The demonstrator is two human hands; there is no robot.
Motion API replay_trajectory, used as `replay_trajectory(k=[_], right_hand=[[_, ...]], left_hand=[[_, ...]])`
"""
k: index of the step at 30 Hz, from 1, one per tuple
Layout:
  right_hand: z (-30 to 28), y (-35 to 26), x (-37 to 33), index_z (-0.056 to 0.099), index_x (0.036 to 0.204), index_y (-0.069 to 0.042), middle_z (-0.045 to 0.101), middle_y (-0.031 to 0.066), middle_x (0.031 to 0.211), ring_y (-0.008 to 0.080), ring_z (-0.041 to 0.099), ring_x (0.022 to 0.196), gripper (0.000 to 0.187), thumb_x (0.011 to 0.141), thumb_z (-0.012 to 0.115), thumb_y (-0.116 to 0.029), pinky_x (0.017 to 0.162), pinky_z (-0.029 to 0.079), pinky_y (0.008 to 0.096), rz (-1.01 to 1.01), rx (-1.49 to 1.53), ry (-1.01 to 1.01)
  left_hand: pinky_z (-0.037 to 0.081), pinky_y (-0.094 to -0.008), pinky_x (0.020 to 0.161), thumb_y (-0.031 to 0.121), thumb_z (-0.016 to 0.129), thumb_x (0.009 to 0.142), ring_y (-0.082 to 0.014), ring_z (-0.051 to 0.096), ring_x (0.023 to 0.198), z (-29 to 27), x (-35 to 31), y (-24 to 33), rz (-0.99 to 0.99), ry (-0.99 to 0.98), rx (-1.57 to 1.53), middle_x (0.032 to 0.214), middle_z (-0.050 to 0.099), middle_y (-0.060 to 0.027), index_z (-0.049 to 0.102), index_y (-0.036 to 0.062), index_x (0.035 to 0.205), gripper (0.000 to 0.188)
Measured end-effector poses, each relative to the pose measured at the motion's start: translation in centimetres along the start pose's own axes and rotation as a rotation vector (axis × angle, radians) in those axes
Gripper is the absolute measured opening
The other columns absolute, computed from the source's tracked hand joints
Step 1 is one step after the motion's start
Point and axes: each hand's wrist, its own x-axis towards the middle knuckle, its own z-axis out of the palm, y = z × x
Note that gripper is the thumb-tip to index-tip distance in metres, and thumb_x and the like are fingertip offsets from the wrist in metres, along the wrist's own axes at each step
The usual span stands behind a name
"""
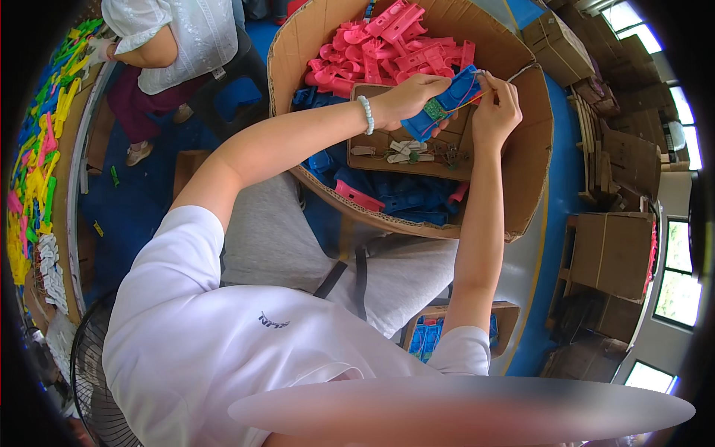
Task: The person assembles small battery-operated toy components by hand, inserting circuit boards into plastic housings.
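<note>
A blue plastic shell (451, 97) with a small green circuit board (434, 110) and thin coloured wires is held up in front of me. My left hand (417, 100), a beaded bracelet at its wrist, grips the shell by its side. At the shell's upper right end, my right hand (497, 112) pinches thin wires with fingertips pressed together. Below both hands lies a small cardboard tray (410, 167) with white parts (408, 152) and loose wired pieces. The tray rests inside a large cardboard box (532, 160), among blue shells (406, 195).
Pink plastic shells (395, 45) heap up at the box's far side. A smaller box of blue parts (426, 337) stands by my right thigh. Leftward, a co-worker (190, 45) works at a table of colourful parts (46, 164). A fan (97, 380) is behind my left shoulder; cartons (611, 253) line the right.
</note>
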Motion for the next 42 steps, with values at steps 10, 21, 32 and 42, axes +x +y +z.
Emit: replay_trajectory(k=[10, 21, 32, 42], right_hand=[[0.0, 0.2, -0.3, 0.066, 0.111, 0.003, 0.068, 0.0092, 0.107, 0.0151, 0.063, 0.102, 0.023, 0.089, 0.059, 0.003, 0.084, 0.052, 0.0286, 0.47, 0.572, -0.127], [1.2, 2.1, -1.2, 0.065, 0.096, 0.004, 0.067, 0.0048, 0.088, 0.0105, 0.062, 0.076, 0.015, 0.087, 0.054, 0.008, 0.068, 0.05, 0.0249, 0.566, 0.672, -0.125], [-3.0, -4.0, 0.8, 0.06, 0.11, 0.008, 0.065, 0.012, 0.105, 0.0194, 0.062, 0.093, 0.02, 0.09, 0.059, 0.003, 0.085, 0.05, 0.0357, 0.657, 1.165, -0.32], [-9.6, -14.9, -1.6, 0.062, 0.108, 0.005, 0.067, 0.0088, 0.095, 0.0152, 0.064, 0.081, 0.02, 0.088, 0.063, 0.005, 0.067, 0.055, 0.027, 0.454, 1.03, 0.107]], left_hand=[[0.053, -0.0314, 0.057, 0.042, 0.041, 0.102, -0.0185, 0.062, 0.067, 0.1, 0.0, 0.6, 0.082, -0.091, -0.185, 0.088, 0.064, -0.013, 0.054, 0.0026, 0.115, 0.043], [0.053, -0.0304, 0.052, 0.039, 0.04, 0.103, -0.0162, 0.062, 0.06, 1.2, 0.0, 1.7, 0.132, -0.033, 0.043, 0.083, 0.063, -0.0115, 0.055, 0.0011, 0.103, 0.04], [0.049, -0.0275, 0.054, 0.028, 0.044, 0.103, -0.013, 0.061, 0.059, 1.2, -0.6, 3.1, 0.42, -0.028, 0.504, 0.077, 0.061, -0.0078, 0.048, 0.0029, 0.099, 0.025], [0.051, -0.0274, 0.062, 0.015, 0.05, 0.1, -0.0121, 0.062, 0.069, 7.9, -5.2, 3.7, 0.744, -0.159, 0.693, 0.088, 0.063, -0.0111, 0.043, -0.0014, 0.105, 0.018]])
